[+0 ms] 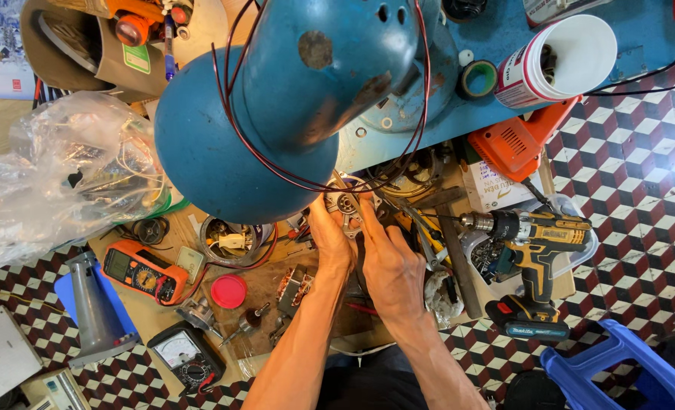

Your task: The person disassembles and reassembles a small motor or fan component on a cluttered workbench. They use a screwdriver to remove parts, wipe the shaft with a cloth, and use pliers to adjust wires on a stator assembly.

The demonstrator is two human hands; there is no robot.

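White cylindrical plastic tub [558,61] with printed label — top right, lying open; orange multimeter's grey screen [117,266] — lower left.

Chipped painted-metal housing [277,114], matt.

A yellow-and-black cordless drill [531,254] stood near the counter's right edge, its chuck pointing left. Behind it lay an orange power tool [516,143] and a white plastic jar [558,61] on its side, with a roll of dark tape [478,78] just beside the jar. Toward the left edge sat an orange multimeter [141,271], a red lid [229,291] and an analog meter [186,356]. A crumpled clear plastic bag [56,171] filled the far left corner. A blue stool [618,372] stood on the checkered floor [633,197].
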